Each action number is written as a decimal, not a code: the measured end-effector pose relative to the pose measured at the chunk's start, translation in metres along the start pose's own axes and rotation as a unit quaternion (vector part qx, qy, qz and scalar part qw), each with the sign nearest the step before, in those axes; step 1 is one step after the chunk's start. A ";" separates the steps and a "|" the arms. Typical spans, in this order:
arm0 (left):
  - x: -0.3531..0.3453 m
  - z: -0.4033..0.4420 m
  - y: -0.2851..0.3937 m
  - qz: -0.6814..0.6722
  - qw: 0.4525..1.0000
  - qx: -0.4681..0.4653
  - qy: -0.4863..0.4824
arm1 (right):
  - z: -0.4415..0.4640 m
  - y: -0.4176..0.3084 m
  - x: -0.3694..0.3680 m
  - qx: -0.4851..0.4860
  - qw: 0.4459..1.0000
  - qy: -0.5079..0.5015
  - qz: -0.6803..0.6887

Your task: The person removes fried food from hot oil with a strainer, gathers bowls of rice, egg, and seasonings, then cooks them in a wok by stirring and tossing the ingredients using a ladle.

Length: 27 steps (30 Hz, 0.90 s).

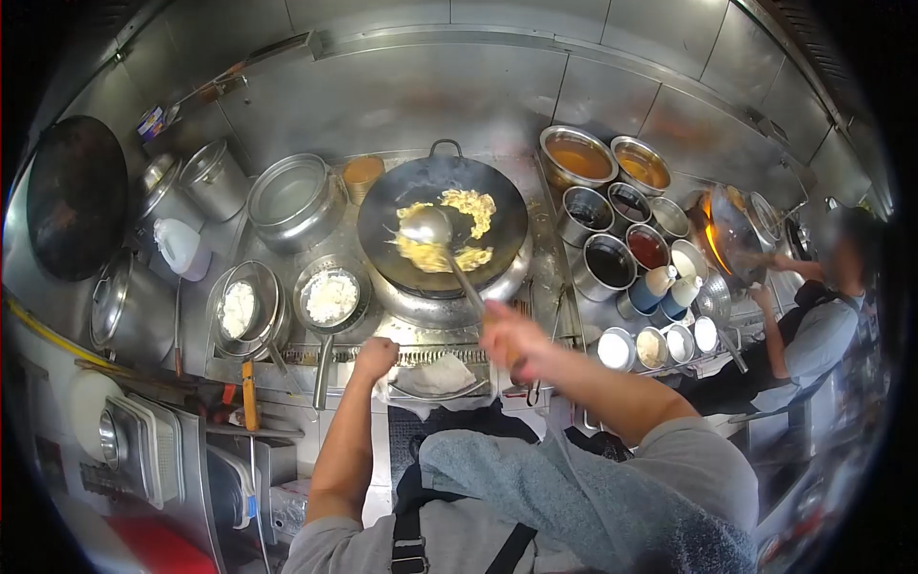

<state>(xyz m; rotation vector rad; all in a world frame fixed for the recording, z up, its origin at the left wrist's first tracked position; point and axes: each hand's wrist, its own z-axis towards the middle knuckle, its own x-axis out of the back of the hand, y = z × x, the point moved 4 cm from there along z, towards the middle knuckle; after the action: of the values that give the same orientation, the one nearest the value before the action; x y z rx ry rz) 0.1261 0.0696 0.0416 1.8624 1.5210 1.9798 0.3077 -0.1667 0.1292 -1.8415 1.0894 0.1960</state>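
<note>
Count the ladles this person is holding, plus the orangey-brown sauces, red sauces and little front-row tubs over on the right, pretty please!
Ladle, in the right hand: 1
Orange-brown sauces: 2
Red sauce: 1
Little front-row tubs: 4
Total: 8

Right hand has a ladle in a big black wok, its bowl sitting right in the yellow food. Left hand is curled up near a pale cloth. Sauce pots crowd the right side, and a co-worker is near some flames.
</note>
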 end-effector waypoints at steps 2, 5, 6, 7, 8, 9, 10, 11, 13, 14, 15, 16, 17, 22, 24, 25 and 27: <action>0.001 -0.001 0.011 0.040 0.989 0.047 0.138 | 0.008 -0.042 0.008 -0.018 0.993 -0.071 0.097; -0.012 0.004 0.010 0.058 0.981 0.082 0.169 | 0.049 0.000 0.037 0.052 0.986 0.030 -0.156; -0.013 -0.001 0.012 0.044 0.970 0.014 0.240 | 0.032 0.010 0.026 0.083 0.983 0.060 -0.155; -0.011 -0.004 0.015 0.029 0.949 -0.054 0.309 | 0.004 0.017 0.011 0.073 0.983 0.075 -0.151; -0.013 -0.005 0.013 0.029 0.949 -0.053 0.308 | -0.018 0.019 0.000 0.061 0.983 0.092 -0.147; -0.016 -0.005 0.010 -0.001 0.956 -0.040 0.290 | -0.027 0.012 0.001 0.060 0.983 0.093 -0.147; -0.021 -0.005 0.003 -0.031 0.962 -0.026 0.271 | -0.033 0.002 0.004 0.027 0.992 0.042 -0.112; -0.023 -0.003 0.001 -0.021 0.953 -0.047 0.297 | -0.036 -0.008 0.007 -0.006 0.997 -0.007 -0.074; -0.023 -0.004 0.004 -0.009 0.967 -0.010 0.255 | -0.007 -0.036 0.021 0.019 0.998 -0.022 -0.049; -0.023 -0.001 0.006 0.004 0.976 0.027 0.217 | 0.022 -0.034 0.040 0.056 0.991 -0.033 -0.116; -0.024 0.003 0.004 0.015 0.985 0.083 0.152 | 0.039 -0.020 0.057 0.057 0.991 -0.031 -0.118; -0.027 0.002 -0.001 0.017 0.985 0.081 0.150 | 0.050 -0.009 0.073 0.165 0.901 0.062 -0.396; -0.034 0.006 -0.006 0.014 0.991 0.039 0.129 | 0.050 -0.004 0.075 0.255 0.716 0.152 -0.631; -0.014 -0.005 0.039 -0.008 0.997 -0.040 0.062 | -0.085 -0.031 0.040 0.064 0.677 0.098 -0.727; 0.000 -0.004 0.083 -0.064 0.979 -0.144 0.129 | -0.083 -0.032 0.042 0.073 0.673 0.053 -0.734; 0.001 0.002 0.102 -0.050 0.964 -0.190 0.177 | -0.057 -0.045 0.046 0.097 0.643 0.048 -0.758; 0.005 0.022 0.136 -0.040 0.941 -0.241 0.236 | -0.015 -0.059 0.045 0.121 0.578 0.076 -0.804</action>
<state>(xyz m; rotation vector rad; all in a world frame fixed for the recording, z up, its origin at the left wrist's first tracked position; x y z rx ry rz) 0.2193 0.0147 0.1274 1.1746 1.0046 2.5796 0.3741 -0.1970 0.1508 -1.8798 -0.7651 -1.1344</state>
